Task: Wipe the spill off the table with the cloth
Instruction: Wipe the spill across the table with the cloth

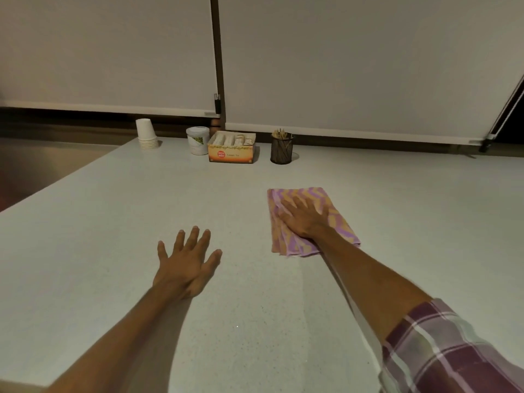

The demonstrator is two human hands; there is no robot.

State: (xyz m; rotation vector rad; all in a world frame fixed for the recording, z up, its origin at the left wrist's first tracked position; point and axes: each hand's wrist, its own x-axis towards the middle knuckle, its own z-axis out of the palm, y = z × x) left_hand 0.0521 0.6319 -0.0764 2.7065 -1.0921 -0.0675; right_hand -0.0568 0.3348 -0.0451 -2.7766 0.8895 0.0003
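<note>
Pale table under us: our right hand presses flat, fingers spread, on the folded cloth to wipe; our left hand, empty and splayed alongside, seemingly braces us.

Look at the far edge of the table: the only lettering you can make out sits on the front of the open orange cardboard box. At the left of that face you have a round red badge with white words inside it, too small to read. To its right runs one short line of dark print; the last word looks like "Tea", and the word before it is too blurred to tell. Just left of the box, the white tub carries a green picture on its label, with no words you can read.
</note>
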